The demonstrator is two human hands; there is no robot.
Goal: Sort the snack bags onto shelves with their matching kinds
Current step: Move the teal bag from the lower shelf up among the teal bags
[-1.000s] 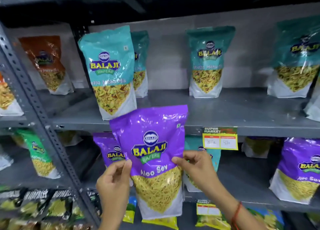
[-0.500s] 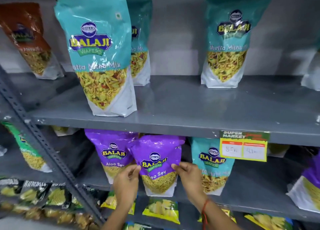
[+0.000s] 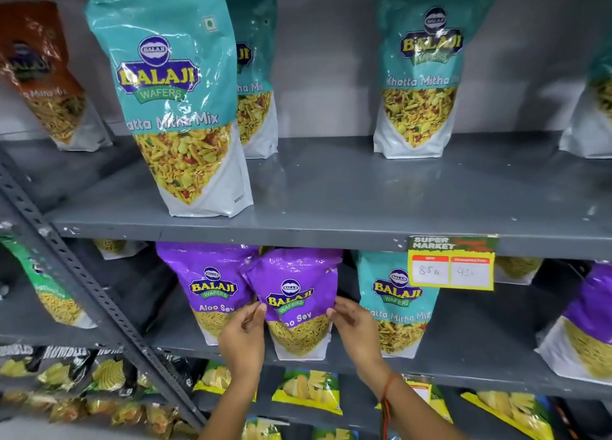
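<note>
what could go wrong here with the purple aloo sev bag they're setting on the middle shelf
The held Aloo Sev bag stands at the very front lip of the middle shelf, pinched by the left hand and right hand; let go, it might tip forward. It overlaps the other Aloo Sev bag and could nudge it. A teal Khatta Mitha Mix bag beside it remains among the wrong kind.
</note>
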